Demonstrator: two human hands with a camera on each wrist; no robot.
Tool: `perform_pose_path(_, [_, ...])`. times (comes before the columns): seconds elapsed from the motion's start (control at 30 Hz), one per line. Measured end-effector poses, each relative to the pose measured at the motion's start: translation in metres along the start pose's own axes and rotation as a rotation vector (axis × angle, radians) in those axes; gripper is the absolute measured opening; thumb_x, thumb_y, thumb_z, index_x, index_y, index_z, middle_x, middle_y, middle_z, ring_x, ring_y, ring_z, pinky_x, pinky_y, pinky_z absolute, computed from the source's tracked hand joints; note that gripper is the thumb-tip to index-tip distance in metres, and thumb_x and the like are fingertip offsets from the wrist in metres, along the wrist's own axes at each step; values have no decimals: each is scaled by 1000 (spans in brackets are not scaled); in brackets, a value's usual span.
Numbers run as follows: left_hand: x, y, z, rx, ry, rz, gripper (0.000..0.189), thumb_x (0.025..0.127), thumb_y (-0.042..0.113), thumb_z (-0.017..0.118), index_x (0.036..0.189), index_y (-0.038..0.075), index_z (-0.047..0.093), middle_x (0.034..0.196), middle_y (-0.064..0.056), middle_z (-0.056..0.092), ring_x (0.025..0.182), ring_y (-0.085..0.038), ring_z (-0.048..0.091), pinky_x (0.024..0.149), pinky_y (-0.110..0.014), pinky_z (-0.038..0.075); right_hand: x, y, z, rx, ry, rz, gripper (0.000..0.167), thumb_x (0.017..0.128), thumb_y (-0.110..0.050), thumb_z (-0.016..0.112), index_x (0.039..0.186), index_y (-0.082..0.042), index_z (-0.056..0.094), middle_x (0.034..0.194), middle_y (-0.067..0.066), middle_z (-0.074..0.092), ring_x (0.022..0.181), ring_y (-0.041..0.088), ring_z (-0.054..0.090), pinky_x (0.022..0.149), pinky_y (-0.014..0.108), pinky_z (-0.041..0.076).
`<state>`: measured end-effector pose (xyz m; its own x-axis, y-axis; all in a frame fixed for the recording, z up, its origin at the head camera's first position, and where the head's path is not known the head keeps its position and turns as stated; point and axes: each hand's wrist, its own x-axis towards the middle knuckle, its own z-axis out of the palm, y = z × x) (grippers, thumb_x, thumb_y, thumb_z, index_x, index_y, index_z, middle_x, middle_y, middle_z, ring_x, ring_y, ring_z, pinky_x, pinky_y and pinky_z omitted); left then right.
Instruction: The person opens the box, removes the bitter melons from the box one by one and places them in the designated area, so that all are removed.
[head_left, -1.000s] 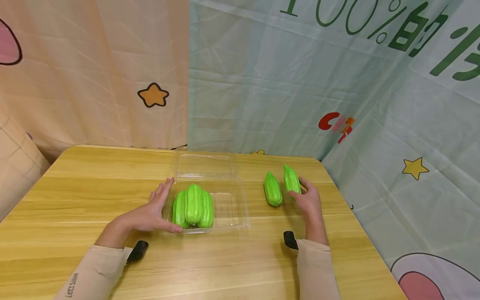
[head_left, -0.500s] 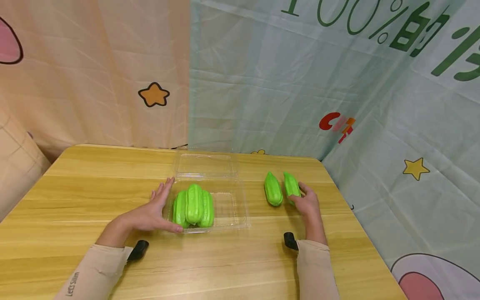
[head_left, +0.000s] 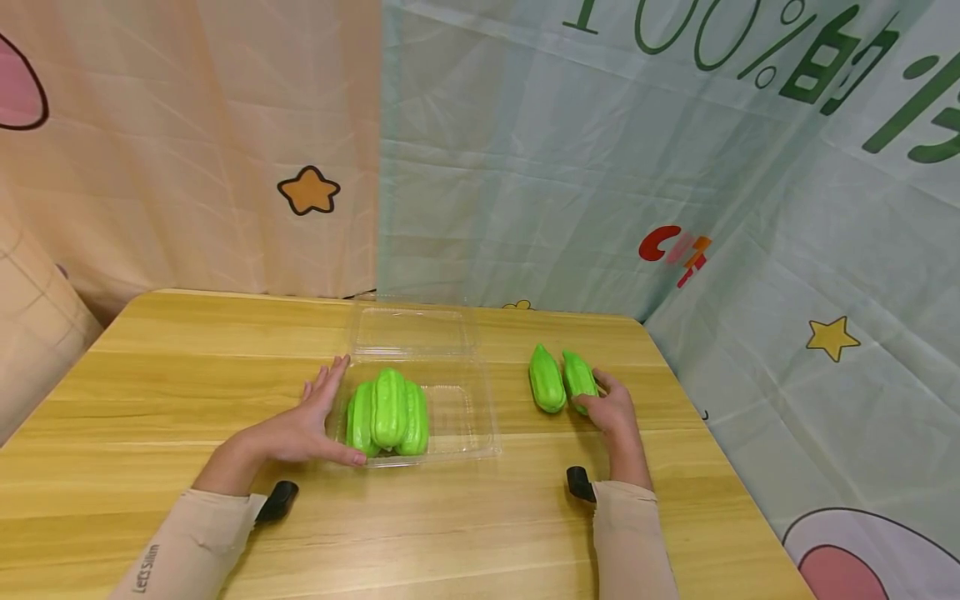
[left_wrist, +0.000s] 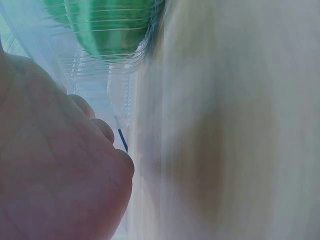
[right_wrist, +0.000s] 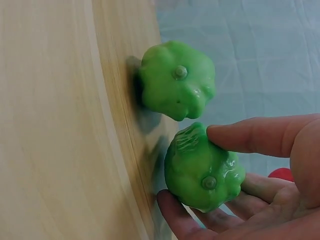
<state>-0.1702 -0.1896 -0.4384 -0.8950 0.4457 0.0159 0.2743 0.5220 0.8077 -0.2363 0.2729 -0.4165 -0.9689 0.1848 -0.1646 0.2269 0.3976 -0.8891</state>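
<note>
My right hand (head_left: 613,408) pinches a green gourd (head_left: 577,375) from its near right, long axis running near to far, just right of a second gourd (head_left: 547,382); my left hand (head_left: 300,433) spreads along the clear box's (head_left: 453,417) left side.

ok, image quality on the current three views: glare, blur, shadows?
Head: mostly crisp, pale sheen on the near part of the table, faint glints on the clear container; left wrist: bluish cast, table blurred, soft dark shadow on it; right wrist: green vegetable in the right hand fairly sharp with glossy highlights, shadows on the table, backdrop cloth soft.
</note>
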Motion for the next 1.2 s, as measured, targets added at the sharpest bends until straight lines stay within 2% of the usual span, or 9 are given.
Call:
perform_pose_path(0.4, [0, -2, 1, -2, -7, -6, 146, 69, 39, 93, 159, 16, -19, 162, -24, -22, 142, -52, -26, 105, -76, -11, 1, 4, 2, 18, -15, 13, 75, 95, 3, 62, 159, 2, 21, 162, 25, 20, 145, 44, 25, 110, 52, 37])
perform_pose_path(0.73, [0, -2, 0, 2, -7, -8, 146, 69, 39, 93, 159, 16, -19, 162, -24, -21, 142, -52, -26, 105, -76, -10, 4, 4, 0, 3, -17, 38, 78, 96, -4, 63, 159, 1, 19, 162, 25, 19, 147, 43, 20, 116, 53, 27])
perform_pose_path(1.0, [0, -1, 0, -3, -9, -5, 145, 69, 39, 93, 159, 15, -19, 162, -23, -22, 142, -51, -26, 106, -75, -12, 2, 1, -3, 53, -18, 40, 80, 96, -12, 64, 160, 0, 17, 164, 21, 19, 150, 38, 17, 118, 49, 24])
perform_pose_path(1.2, [0, 0, 0, -10, -10, -5, 146, 69, 38, 93, 159, 17, -19, 162, -23, -22, 142, -51, -27, 105, -75, -12, -3, -4, -8, 84, 53, 28, 77, 97, -15, 64, 160, -3, 21, 163, 19, 23, 150, 36, 18, 118, 48, 25])
